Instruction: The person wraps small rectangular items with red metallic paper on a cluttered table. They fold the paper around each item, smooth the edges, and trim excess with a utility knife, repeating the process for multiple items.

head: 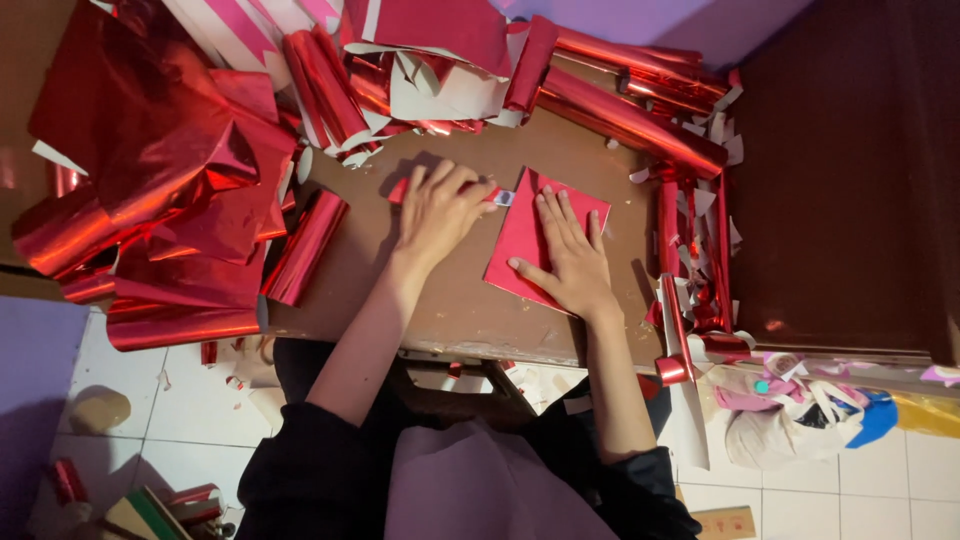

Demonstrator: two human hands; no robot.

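the right hand point(572, 258) lies flat, fingers spread and released, pressing a red foil square point(520, 235) onto the brown table point(450, 300), so that piece looks already cut to shape. just beyond, the left hand point(440, 205) is curled around a small red cutter point(500, 197) at the square's top edge. farther off, crumpled foil sheets point(160, 170) and foil rolls point(630, 120) seem yet unworked.

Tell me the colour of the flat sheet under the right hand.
Shiny red; the sheet under the right hand shows best in the head view.
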